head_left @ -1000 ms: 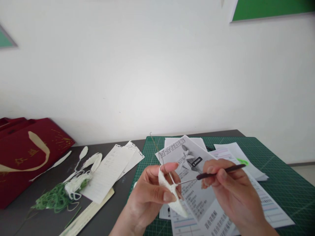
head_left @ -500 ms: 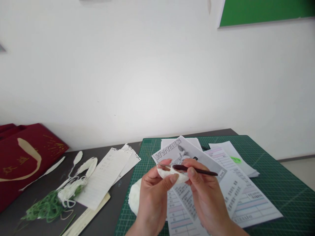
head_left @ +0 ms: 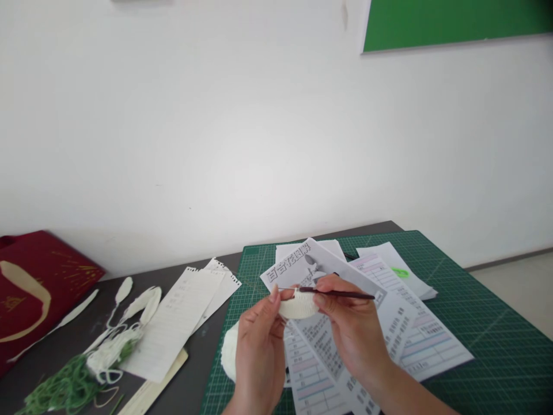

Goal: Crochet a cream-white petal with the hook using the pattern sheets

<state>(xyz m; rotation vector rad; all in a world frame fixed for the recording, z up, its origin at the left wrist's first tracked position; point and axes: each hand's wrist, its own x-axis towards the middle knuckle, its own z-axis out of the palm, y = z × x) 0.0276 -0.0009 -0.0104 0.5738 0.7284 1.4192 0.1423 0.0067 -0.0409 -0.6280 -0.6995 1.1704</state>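
The right hand [head_left: 352, 323] grips a dark-handled hook [head_left: 339, 293] along the far edge of the white crocheted piece [head_left: 298, 309], which the left hand [head_left: 259, 331] pinches above printed sheets [head_left: 317, 343]; it looks unfinished (white petal shapes [head_left: 124, 290] on the desk's [head_left: 206, 341] left seem done).

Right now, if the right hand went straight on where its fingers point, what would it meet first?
Likely the white crocheted piece, then the left hand beyond it; one view leaves depth unclear.
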